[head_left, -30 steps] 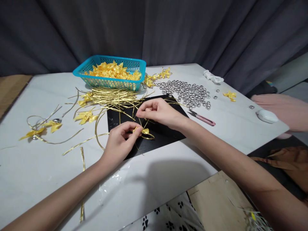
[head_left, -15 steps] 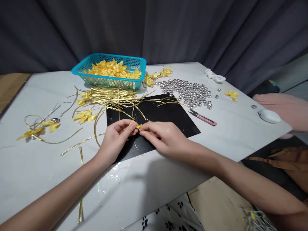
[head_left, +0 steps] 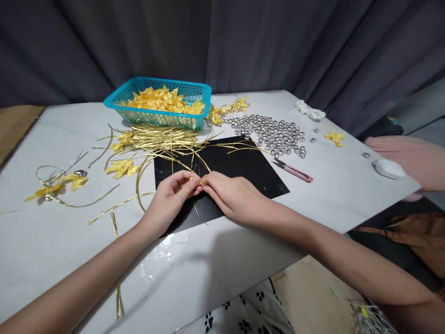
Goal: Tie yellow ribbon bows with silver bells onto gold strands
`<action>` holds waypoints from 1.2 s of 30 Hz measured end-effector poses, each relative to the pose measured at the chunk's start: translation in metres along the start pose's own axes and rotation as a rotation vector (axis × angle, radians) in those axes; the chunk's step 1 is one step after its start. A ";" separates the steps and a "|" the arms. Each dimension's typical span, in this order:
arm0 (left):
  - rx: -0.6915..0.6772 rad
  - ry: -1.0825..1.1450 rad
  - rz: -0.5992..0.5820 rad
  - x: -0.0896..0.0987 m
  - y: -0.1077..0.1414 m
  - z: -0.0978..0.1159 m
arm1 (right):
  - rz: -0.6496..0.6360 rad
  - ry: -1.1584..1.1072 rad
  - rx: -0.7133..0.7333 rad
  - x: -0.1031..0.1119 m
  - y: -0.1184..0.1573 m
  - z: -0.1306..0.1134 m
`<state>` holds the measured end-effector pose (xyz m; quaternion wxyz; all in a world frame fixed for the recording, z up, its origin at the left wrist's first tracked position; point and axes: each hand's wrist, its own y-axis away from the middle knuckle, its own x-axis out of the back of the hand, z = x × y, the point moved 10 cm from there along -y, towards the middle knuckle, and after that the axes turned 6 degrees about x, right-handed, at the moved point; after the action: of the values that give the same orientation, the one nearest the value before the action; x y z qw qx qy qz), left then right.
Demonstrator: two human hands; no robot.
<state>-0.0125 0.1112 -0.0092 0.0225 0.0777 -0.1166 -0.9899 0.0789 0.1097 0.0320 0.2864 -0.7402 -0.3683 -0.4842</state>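
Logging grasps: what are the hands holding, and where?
Left hand and right hand pinch one small yellow bow with gold wire between fingertips, over the black mat.

Basket (head_left: 160, 103) behind mat (head_left: 239, 171); wire strips (head_left: 160, 139) between them; beads (head_left: 274, 132) and snips (head_left: 292, 170) right of mat.

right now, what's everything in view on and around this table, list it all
white table: one, fills the middle
square black mat: one, table centre, under both hands
turquoise plastic mesh basket: one, far side, full of yellow ribbon bows
loose yellow ribbon bows: several, left, far and right of the table
gold wire ties: a pile, in front of the basket, strays at left
small silver bells: a heap, right of centre
pink-handled snips: one, right of the mat
white crumpled tissue: one, far right corner
grey curtain: backdrop
left hand: pinching a small yellow bow with gold tie
right hand: pinching the same piece
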 end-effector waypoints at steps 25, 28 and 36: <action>0.009 0.056 0.026 0.004 -0.001 -0.001 | -0.047 0.175 0.054 -0.001 -0.007 -0.007; 0.008 0.058 0.057 0.007 -0.001 -0.001 | -0.036 0.206 0.089 -0.004 -0.004 -0.008; 0.041 0.123 0.117 0.013 -0.003 -0.002 | -0.029 0.203 0.134 -0.007 0.004 -0.007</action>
<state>-0.0250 0.1124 -0.0139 0.0858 0.1317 -0.1396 -0.9777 0.0770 0.0996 0.0281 0.3637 -0.6613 -0.3796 -0.5351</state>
